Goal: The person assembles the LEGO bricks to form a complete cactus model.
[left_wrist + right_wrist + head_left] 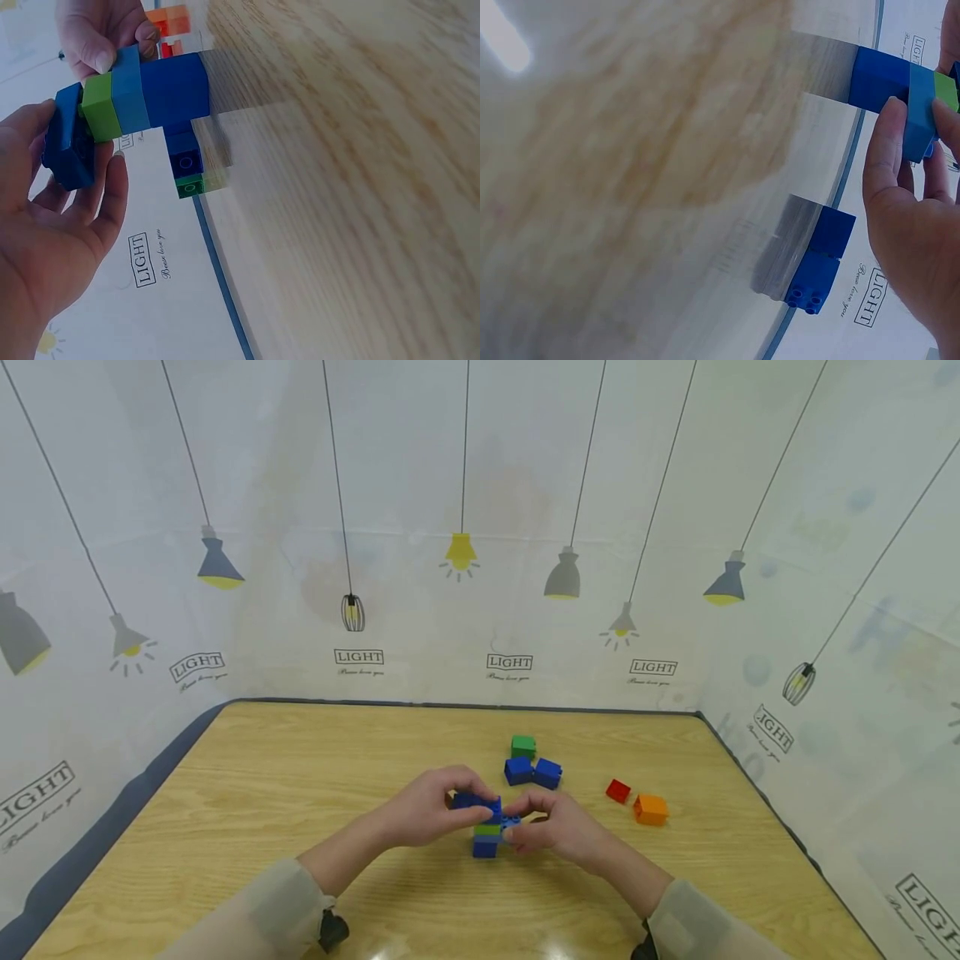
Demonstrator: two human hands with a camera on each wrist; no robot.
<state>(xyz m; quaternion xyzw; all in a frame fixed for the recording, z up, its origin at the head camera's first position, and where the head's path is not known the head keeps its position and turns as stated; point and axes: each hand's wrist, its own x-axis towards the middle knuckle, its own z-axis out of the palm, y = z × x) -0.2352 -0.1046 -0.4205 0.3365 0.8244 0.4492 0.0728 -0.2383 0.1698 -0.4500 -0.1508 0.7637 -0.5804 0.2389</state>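
Note:
A small tower of toy building bricks stands on the table in front of me. Its base is a dark blue brick (484, 849), with a light blue brick (129, 90) above that juts to the right, then a lime green brick (100, 109). My left hand (427, 810) holds a longer dark blue brick (71, 139) over the lime one, thumb on the near side. That upper brick tilts against the lime brick in the left wrist view. With thumb and fingers, my right hand (562, 831) pinches the jutting end of the light blue brick.
Behind the tower lie a green brick (523, 746) and two blue bricks, one on the left (519, 771) and one on the right (547, 773). Farther right are a red brick (618, 791) and an orange brick (651, 809). Lamp-printed sheets (420, 618) surround the wooden table (300, 752).

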